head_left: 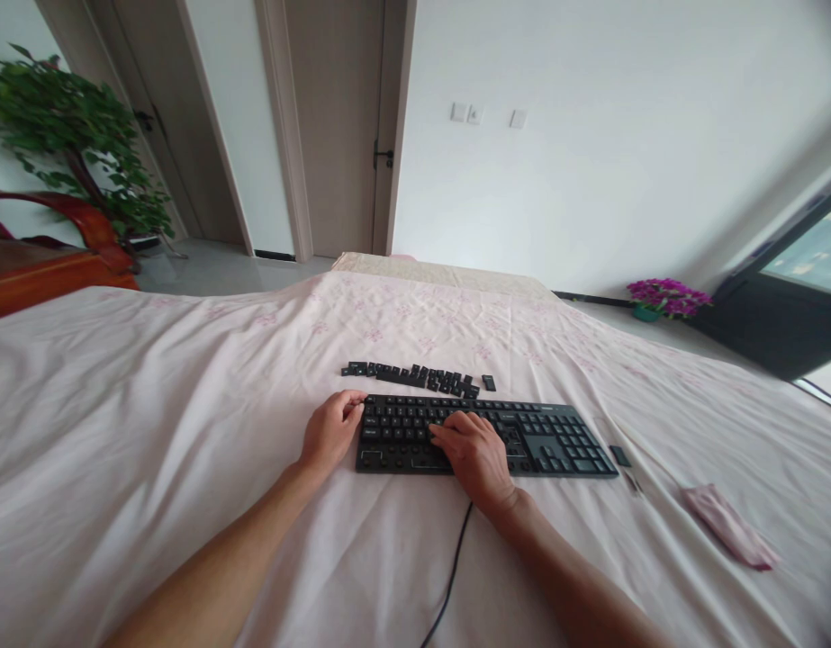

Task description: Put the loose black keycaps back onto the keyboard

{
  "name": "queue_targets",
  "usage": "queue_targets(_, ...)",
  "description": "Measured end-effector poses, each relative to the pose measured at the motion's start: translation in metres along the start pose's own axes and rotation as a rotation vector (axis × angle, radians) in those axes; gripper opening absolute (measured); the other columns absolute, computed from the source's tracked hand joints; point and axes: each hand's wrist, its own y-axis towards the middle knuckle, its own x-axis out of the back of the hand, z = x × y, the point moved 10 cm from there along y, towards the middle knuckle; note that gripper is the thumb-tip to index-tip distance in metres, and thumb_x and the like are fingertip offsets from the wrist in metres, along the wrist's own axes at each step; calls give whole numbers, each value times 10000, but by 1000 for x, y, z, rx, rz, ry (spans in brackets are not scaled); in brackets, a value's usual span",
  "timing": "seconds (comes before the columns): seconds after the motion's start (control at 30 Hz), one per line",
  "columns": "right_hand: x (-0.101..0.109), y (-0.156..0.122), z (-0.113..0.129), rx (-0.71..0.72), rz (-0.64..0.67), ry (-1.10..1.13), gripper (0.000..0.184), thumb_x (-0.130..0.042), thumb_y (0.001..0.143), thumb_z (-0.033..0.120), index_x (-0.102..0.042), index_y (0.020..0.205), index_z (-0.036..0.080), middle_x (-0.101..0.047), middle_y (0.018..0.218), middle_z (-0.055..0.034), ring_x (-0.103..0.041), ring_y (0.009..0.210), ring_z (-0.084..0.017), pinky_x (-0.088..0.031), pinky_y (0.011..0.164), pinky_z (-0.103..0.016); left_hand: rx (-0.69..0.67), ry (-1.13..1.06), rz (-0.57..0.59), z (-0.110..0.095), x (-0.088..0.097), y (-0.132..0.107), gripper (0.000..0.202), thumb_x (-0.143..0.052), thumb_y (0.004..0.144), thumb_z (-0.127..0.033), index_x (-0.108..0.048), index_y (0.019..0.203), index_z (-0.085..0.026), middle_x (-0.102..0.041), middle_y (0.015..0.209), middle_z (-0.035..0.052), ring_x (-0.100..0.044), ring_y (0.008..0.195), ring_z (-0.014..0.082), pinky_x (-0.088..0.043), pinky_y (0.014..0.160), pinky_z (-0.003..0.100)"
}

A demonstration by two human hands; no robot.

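A black keyboard lies on the cloth, its lower left rows lacking keycaps and showing bare sockets. My left hand has its fingers curled together at the keyboard's upper left corner, gripping the edge. Over the middle of the board is my right hand, with thumb and fingers drawn together low on the keys. Whatever lies between those fingertips is hidden. Behind the keyboard, loose black keycaps form an uneven row, including a long space bar. Another keycap sits apart at the row's right end.
A pale floral cloth with folds covers the surface. Right of the keyboard are a small black piece, a slim metal tool and a pink cloth pouch. A black cable runs toward me.
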Motion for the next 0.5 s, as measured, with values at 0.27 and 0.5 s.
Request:
queue_targets(0.27, -4, 0, 14, 123, 50, -149, 141, -541, 917, 251, -675, 959, 252, -584, 791, -15, -476, 747, -159, -288, 675, -313, -26, 21, -6, 1, -1, -1, 255, -470, 852, -269, -639, 1040, -232, -695, 1037, 25, -646, 931, 172, -474, 856, 283)
queue_targets(0.5, -9, 0, 43, 256, 128, -325, 219, -486, 851, 29, -640, 818, 180, -570, 808, -70, -455, 727, -207, -311, 644, -365, -17, 64, 5, 0, -2, -1, 258, -460, 856, -252, -631, 1048, -234, -694, 1055, 24, -640, 960, 176, -470, 859, 280)
